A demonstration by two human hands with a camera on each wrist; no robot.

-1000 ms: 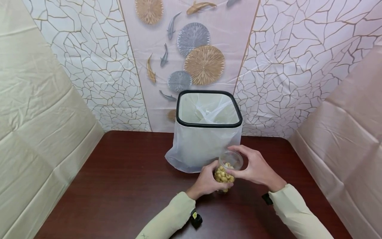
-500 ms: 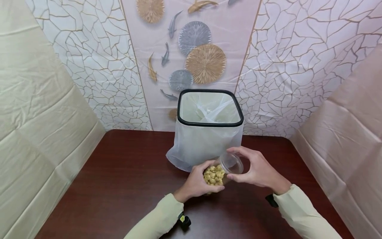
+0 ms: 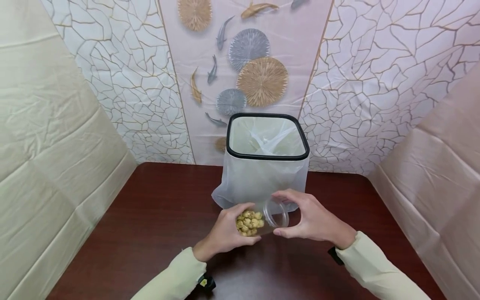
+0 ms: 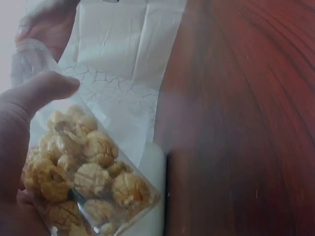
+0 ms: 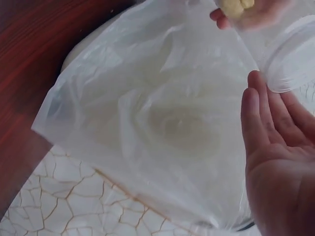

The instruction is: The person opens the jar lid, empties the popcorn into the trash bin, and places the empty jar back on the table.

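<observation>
My left hand (image 3: 223, 232) grips the body of a clear plastic jar (image 4: 133, 211). Popcorn (image 3: 248, 223), in golden rounded pieces, fills the jar's lower part. The jar lies tilted over the table, its round clear lid end (image 3: 276, 213) pointing right. There my right hand (image 3: 315, 220) holds the rim, thumb below and fingers above. Up close in the right wrist view, its fingers (image 5: 273, 110) lie along the edge of that clear round end (image 5: 294, 55). Whether the lid is loose from the jar, I cannot tell.
Just behind the hands stands a white bin (image 3: 266, 177) with a black rim (image 3: 268, 157) and a translucent bag over it. Dark red-brown table (image 3: 168, 208) lies beneath. Patterned cloth (image 3: 131, 83) hangs at the back, with beige cloth walls (image 3: 45, 166) on both sides.
The jar has tipped from nearly upright toward lying on its side, its lid end facing right. Both hands have shifted left with it, the left hand farther.
</observation>
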